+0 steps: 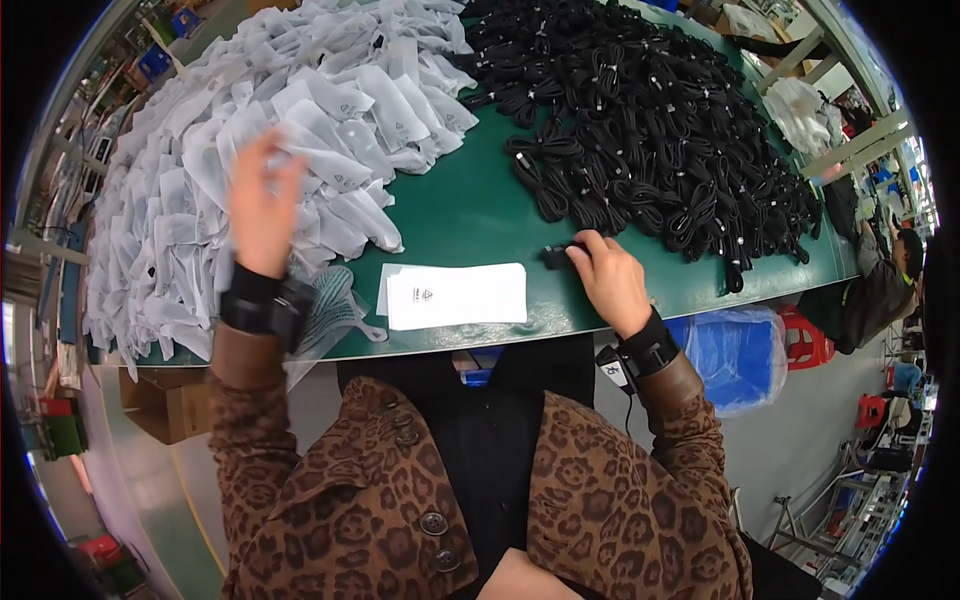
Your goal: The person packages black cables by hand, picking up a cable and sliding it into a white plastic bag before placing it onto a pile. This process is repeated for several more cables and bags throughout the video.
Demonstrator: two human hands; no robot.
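My left hand (262,205) is raised over the heap of white plastic bags (250,130) on the left of the green table (470,200); it is blurred, and whether it holds a bag cannot be told. My right hand (610,280) rests on the table near its front edge, fingers closed on a small coiled black cable (556,254). A big pile of coiled black cables (650,120) lies just beyond it. A flat white bag (455,296) lies between my hands at the table edge.
A blue plastic-lined bin (740,355) and a red stool (808,340) stand on the floor to the right. Another person (885,280) sits at the far right. A cardboard box (170,405) sits under the table's left side.
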